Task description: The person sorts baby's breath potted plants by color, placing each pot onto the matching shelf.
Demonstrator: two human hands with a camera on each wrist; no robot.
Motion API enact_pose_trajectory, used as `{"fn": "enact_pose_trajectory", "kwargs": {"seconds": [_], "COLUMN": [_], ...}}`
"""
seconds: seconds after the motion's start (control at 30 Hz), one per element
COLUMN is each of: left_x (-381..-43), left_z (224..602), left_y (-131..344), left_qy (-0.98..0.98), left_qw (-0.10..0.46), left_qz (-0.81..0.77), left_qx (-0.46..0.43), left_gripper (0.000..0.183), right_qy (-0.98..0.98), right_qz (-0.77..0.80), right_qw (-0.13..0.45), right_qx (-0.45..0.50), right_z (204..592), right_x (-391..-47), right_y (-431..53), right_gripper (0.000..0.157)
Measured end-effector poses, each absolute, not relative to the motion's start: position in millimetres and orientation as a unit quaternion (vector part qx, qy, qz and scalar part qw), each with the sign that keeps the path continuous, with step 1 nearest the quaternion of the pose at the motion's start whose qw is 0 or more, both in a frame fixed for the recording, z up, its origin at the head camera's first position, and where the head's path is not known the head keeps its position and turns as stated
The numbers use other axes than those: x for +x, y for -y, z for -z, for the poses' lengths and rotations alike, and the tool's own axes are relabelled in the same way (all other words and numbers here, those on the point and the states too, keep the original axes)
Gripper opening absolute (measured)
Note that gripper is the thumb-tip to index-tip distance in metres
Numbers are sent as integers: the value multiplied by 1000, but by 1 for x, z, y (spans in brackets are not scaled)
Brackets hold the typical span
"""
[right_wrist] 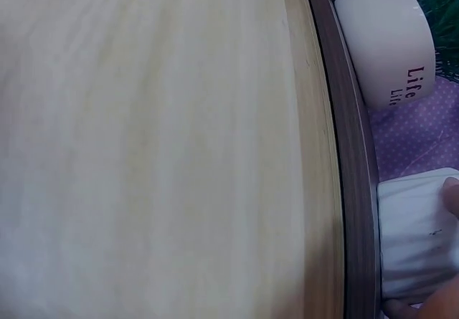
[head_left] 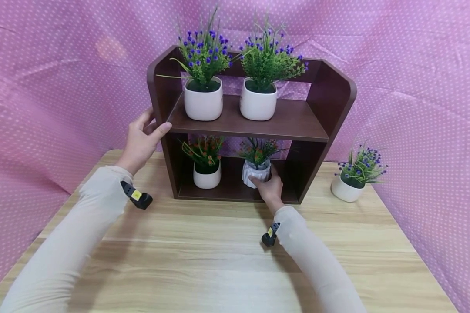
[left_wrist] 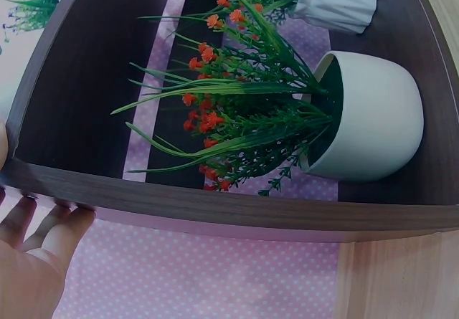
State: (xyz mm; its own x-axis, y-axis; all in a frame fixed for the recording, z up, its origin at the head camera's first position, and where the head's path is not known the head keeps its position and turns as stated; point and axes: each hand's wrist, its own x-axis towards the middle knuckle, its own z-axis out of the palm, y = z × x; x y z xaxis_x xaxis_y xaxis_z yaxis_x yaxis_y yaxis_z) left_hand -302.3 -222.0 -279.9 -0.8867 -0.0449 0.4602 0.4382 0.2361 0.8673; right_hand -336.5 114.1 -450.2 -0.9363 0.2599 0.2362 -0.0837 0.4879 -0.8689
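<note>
In the head view my left hand (head_left: 140,141) grips the left side of a dark brown two-tier shelf (head_left: 246,127), thumb over the front edge and fingers along the outer side. My right hand (head_left: 271,188) reaches into the lower tier and holds a white fluted flowerpot (head_left: 254,173) with orange-red flowers, thumb on its front and fingers round its right side. Left of it on the same board stands a smooth white flowerpot (head_left: 206,177), also with orange-red flowers. In the right wrist view only part of the hand shows on the fluted pot (right_wrist: 412,244).
Two white pots with purple flowers, a left one (head_left: 203,102) and a right one (head_left: 258,102), stand on the upper tier. Another purple-flowered pot (head_left: 346,189) sits on the wooden table (head_left: 203,252), right of the shelf. A pink dotted cloth (head_left: 62,87) hangs behind.
</note>
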Motion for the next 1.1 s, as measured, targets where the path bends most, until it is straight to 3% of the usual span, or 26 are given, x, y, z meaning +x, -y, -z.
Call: {"fn": "enact_pose_trajectory", "kwargs": {"seconds": [0.9, 1.1], "left_x": [-305, -306], "left_z": [282, 282], "left_y": [222, 222], "left_qy": [746, 746], "left_qw": [210, 209], "left_qz": [616, 616], "left_qx": [-142, -145], "left_gripper": [60, 60], "right_qy": [857, 856], "right_qz": [-490, -493], "right_qw": [155, 153], "right_qx": [-41, -27], "right_z": [446, 445], "right_x": [-323, -313], "right_y": [-118, -122], "right_gripper": [86, 77]}}
